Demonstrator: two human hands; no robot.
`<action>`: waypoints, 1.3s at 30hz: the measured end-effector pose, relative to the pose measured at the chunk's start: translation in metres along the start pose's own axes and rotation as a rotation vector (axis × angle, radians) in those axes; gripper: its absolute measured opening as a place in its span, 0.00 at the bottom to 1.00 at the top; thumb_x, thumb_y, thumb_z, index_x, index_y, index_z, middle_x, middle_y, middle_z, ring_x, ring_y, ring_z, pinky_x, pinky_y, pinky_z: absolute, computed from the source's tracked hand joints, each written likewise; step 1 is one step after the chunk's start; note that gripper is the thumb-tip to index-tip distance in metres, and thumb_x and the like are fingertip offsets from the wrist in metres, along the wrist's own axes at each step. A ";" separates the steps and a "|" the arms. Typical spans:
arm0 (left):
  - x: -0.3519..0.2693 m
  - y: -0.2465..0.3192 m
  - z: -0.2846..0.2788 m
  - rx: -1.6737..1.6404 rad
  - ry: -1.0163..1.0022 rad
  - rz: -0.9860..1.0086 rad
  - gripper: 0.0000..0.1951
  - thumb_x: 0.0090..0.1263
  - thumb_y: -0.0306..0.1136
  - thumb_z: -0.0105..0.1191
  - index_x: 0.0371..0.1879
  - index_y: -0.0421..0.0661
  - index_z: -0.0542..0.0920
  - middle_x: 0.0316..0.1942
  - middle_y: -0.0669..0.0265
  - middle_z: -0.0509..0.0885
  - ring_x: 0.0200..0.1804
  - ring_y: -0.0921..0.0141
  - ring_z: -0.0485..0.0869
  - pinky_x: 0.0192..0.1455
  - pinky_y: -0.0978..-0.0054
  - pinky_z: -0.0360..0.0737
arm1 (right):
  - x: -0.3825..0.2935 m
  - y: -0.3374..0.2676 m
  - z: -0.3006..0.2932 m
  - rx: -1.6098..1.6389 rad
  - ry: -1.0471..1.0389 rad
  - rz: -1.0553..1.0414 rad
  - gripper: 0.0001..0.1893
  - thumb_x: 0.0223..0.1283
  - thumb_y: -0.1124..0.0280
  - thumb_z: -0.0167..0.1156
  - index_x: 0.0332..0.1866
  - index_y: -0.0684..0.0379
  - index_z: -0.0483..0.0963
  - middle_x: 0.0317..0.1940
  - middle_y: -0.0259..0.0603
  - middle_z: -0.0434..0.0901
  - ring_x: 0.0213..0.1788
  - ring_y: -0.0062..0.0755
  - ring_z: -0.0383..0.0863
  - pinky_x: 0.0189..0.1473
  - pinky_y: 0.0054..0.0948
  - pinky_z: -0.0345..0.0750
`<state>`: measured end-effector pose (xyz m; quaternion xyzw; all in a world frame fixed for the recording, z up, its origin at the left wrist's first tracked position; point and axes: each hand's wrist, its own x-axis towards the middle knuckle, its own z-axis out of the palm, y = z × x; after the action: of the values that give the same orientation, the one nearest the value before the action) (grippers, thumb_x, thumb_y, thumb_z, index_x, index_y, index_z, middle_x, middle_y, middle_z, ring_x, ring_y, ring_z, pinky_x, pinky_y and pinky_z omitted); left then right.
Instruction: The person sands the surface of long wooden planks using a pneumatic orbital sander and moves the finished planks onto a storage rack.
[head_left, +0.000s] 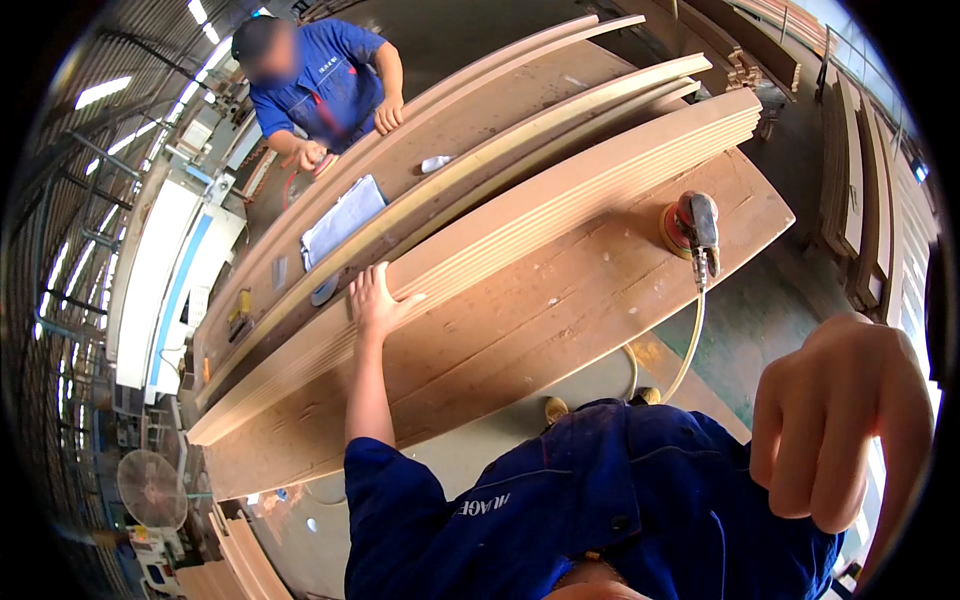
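My left hand (379, 304) lies on a stack of long, curved wooden boards (570, 187), its thumb spread across the top face and its fingers reaching towards the far edge. Close to the camera at the right is my right hand (840, 427), raised with its fingers curled; its palm side is hidden. A pneumatic orbital sander (694, 225) with a red body rests on the right part of the wooden workbench (495, 330), apart from both hands. From it a pale air hose (691, 345) drops over the bench's near edge.
Across the bench a co-worker (322, 82) holds a sander (325, 165) at another curved board (465, 90). Between the boards lie a folded cloth (343, 219) and a small white object (436, 163). Board stacks (855, 187) stand at right; a fan (152, 489) is at lower left.
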<state>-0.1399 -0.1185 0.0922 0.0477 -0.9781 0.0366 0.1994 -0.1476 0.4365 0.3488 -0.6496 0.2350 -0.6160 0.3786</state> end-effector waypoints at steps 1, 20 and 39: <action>0.000 0.001 0.000 0.014 -0.004 -0.012 0.46 0.46 0.63 0.73 0.61 0.46 0.73 0.54 0.57 0.81 0.60 0.55 0.77 0.64 0.53 0.69 | -0.001 -0.001 0.001 0.003 0.019 -0.006 0.14 0.76 0.65 0.56 0.62 0.54 0.77 0.31 0.42 0.81 0.30 0.34 0.84 0.26 0.28 0.78; 0.002 0.004 -0.005 0.005 -0.091 -0.068 0.47 0.47 0.60 0.74 0.63 0.46 0.71 0.59 0.56 0.80 0.64 0.55 0.75 0.67 0.53 0.69 | -0.011 0.008 -0.003 0.001 -0.059 -0.036 0.17 0.77 0.65 0.53 0.66 0.55 0.72 0.37 0.47 0.81 0.37 0.41 0.85 0.32 0.33 0.81; 0.000 0.000 0.002 0.030 0.004 0.002 0.46 0.46 0.63 0.73 0.61 0.47 0.72 0.54 0.57 0.81 0.59 0.55 0.77 0.64 0.54 0.69 | -0.019 0.004 -0.003 0.046 -0.102 -0.038 0.19 0.67 0.72 0.66 0.60 0.59 0.74 0.37 0.45 0.82 0.36 0.40 0.85 0.32 0.32 0.81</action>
<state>-0.1410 -0.1185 0.0907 0.0496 -0.9770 0.0518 0.2007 -0.1527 0.4475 0.3338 -0.6755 0.1890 -0.5945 0.3932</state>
